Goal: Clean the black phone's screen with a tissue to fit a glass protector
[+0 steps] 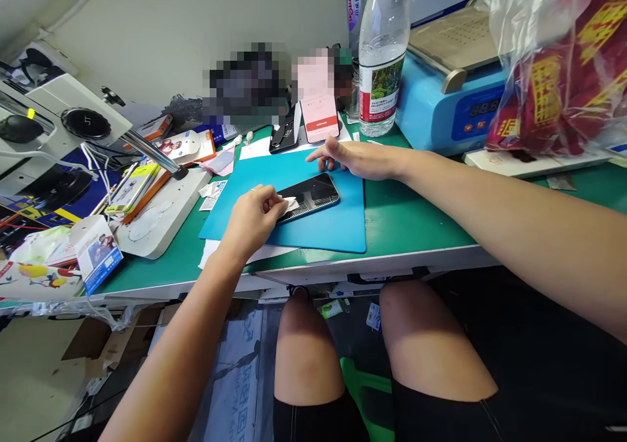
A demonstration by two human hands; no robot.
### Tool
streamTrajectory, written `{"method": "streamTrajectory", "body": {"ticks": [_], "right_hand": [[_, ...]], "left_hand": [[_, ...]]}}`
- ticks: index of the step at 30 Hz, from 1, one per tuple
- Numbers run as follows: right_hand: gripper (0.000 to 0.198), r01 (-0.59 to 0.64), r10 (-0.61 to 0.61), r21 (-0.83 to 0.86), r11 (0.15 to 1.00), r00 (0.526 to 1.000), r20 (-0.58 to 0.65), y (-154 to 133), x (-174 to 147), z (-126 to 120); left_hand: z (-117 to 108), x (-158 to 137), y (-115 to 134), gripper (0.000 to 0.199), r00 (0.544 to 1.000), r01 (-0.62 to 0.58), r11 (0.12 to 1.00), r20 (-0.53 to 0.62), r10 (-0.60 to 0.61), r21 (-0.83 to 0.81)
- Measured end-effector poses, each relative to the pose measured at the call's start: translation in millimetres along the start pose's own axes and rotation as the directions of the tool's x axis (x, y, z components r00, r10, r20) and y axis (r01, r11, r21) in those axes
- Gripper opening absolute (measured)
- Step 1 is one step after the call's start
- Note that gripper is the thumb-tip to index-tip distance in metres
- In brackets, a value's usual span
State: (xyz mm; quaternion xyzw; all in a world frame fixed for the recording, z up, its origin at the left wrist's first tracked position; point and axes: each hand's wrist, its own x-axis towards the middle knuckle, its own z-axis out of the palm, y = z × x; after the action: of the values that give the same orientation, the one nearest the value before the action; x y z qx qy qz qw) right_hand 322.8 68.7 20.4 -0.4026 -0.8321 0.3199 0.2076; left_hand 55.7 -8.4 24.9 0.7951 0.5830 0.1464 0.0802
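The left hand [252, 223] pinches a folded white wipe [292, 204] between thumb and fingertips, pressed to the near-left end of a black-screened smartphone [313, 197]; the tight pinch probably gives control over a small patch of glass; the right hand [360, 158] grips nothing that shows, fingers loosely curled, just beyond the phone's far edge, perhaps kept clear of the screen. The smartphone lies between the hands on a blue mat [337, 233], which likely shields it from the green worktop [411, 226]; beyond the right hand another phone [321, 125] stands tilted back, seemingly for viewing, its pink screen carrying a red button whose white text is too small to read. Past the right wrist stands a clear water bottle [383, 70], its red-and-green label illegible here; the bottle behind [353, 4] reads "Ganten" sideways; right of these, a blue heating plate [448, 96] has a digital display, digits unclear.
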Motion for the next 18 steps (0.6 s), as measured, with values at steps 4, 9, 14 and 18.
{"method": "streamTrajectory", "body": {"ticks": [4,9,14,18], "right_hand": [[0.106,0.005,-0.005,-0.005,1.0,1.0,0.0,0.1,1.4,0.6],[0.108,0.012,-0.012,0.014,1.0,1.0,-0.009,3.3,3.9,2.2],[0.105,0.017,-0.016,0.018,1.0,1.0,-0.015,4.7,4.3,2.3],[0.102,0.016,-0.016,0.016,1.0,1.0,-0.02,5.2,3.0,1.1]], "left_hand": [[-1.2,6.0,5.9,0.026,0.999,0.012,1.0,0.045,-0.013,0.026],[3.5,24.8,35.3,0.025,0.989,-0.052,0.997,0.14,0.044,0.051],[1.4,38.5,58.6,0.022,0.972,-0.077,0.992,0.23,0.053,0.1],[-10.9,38.4,51.1,0.024,0.959,-0.05,0.989,0.284,0.008,0.139]]}}
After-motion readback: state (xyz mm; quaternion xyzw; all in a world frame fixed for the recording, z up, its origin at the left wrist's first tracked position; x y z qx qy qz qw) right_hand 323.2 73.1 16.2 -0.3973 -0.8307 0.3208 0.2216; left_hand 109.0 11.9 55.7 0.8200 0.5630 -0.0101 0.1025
